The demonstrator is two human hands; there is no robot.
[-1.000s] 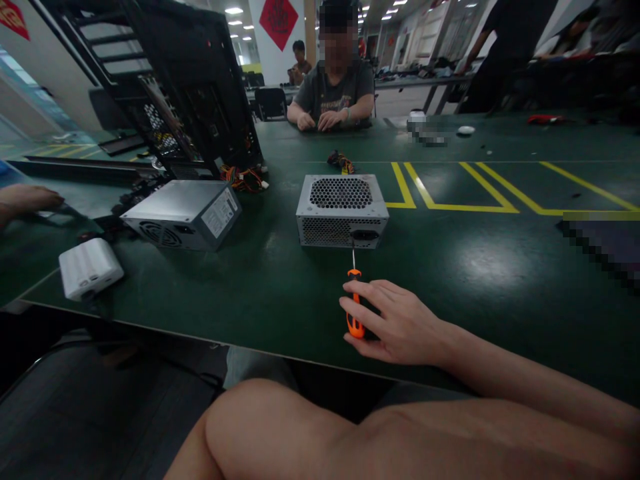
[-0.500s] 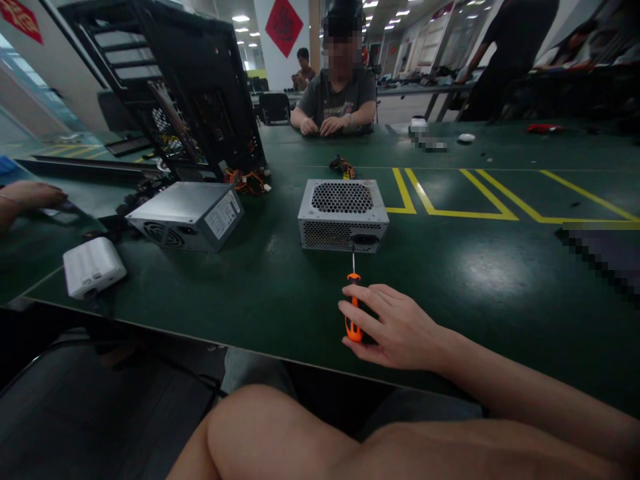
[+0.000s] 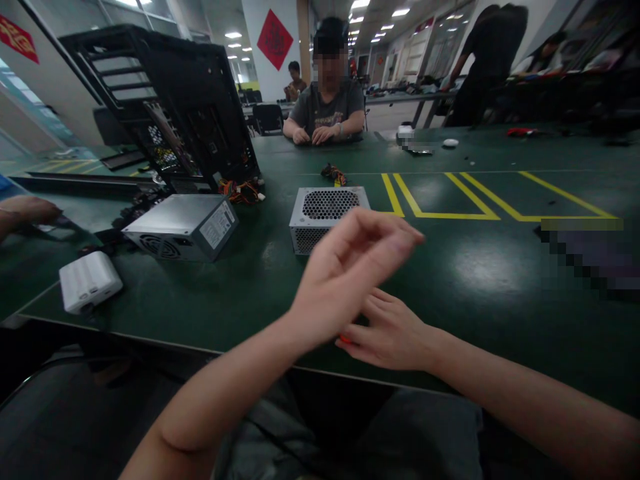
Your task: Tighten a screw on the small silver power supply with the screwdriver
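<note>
In the head view my right hand (image 3: 395, 337) rests low over the green table, its fingers closed round a screwdriver. Only a bit of the screwdriver's orange handle (image 3: 345, 339) shows, since my left hand (image 3: 345, 270) passes in front of it. The left hand hangs in the air, slightly blurred, with fingers bent and thumb drawn close to them; whatever may be pinched there cannot be made out. Behind it stands a grey computer power supply (image 3: 306, 239) with a honeycomb grille on top, its right part covered by the hand.
A second power supply (image 3: 175, 220) lies to the left, near a black computer case (image 3: 200, 113) with loose cables. A white boxy device (image 3: 90, 283) sits near the left edge. Another person's hand (image 3: 30, 212) is at far left; a person (image 3: 327, 107) sits opposite.
My left arm has swung up from low in front of me, bringing the left hand before the power supply. My right hand keeps its place on the screwdriver. The view has shifted slightly.
</note>
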